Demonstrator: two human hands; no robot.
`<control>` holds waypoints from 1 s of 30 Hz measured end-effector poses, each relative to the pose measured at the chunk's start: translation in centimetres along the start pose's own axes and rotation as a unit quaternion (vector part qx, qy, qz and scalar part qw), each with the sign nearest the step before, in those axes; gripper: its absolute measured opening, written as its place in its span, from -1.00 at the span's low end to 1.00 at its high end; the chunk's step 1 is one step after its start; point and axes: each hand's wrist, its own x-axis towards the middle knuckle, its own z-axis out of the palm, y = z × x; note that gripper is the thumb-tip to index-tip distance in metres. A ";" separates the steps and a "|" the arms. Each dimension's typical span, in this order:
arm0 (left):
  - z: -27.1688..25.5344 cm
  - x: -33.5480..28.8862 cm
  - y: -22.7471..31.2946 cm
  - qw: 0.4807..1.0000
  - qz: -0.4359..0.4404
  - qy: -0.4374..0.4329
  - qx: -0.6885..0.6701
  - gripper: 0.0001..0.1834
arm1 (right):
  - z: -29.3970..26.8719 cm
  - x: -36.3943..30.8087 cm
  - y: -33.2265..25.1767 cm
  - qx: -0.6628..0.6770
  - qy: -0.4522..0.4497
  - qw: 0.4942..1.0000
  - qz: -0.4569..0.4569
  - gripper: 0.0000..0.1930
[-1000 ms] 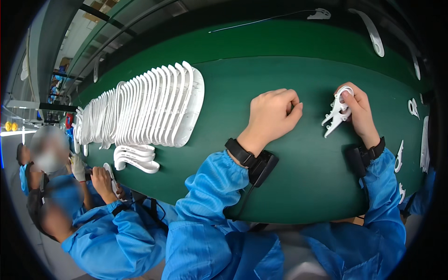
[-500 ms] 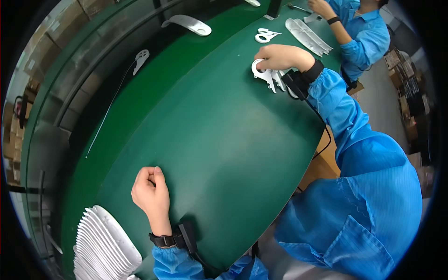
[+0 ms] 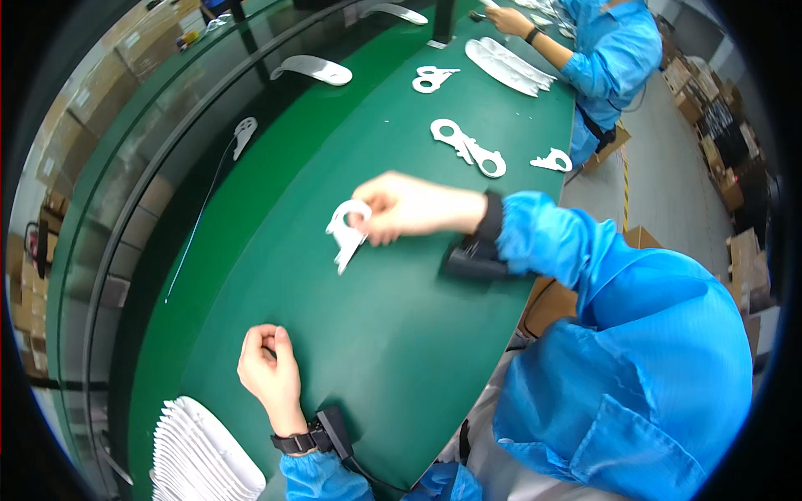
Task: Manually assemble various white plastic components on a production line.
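My right hand [image 3: 409, 207] is above the middle of the green table, pinching a white plastic part with a ring-shaped end [image 3: 345, 240]. The part's narrow, notched arm points toward me. My left hand [image 3: 276, 380] rests near the table's front left with its fingers curled and the thumb against them; nothing shows in it. To the left of that wrist stands a row of long white curved shells [image 3: 209, 451], packed side by side. Beyond my right hand lie two similar ring-ended parts [image 3: 468, 149], touching each other, and a single one [image 3: 553, 160] to their right.
More ring-ended parts [image 3: 431, 79] and long white shells [image 3: 508, 67] lie farther off. A co-worker in blue [image 3: 614, 50] handles something white at the far right. Along the left runs a green belt [image 3: 209, 242] carrying a curved white piece [image 3: 313, 69] and a part with a thin rod.
My right hand has picked up a ring-ended part from the group at the far right and brought it left and nearer. My left hand stays curled on the table. The view has shifted slightly.
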 end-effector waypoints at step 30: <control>11.7 -1.7 12.2 0.946 0.191 -0.261 0.004 -0.67 | -16.9 -17.3 12.0 -0.551 0.449 0.696 -0.102 -0.48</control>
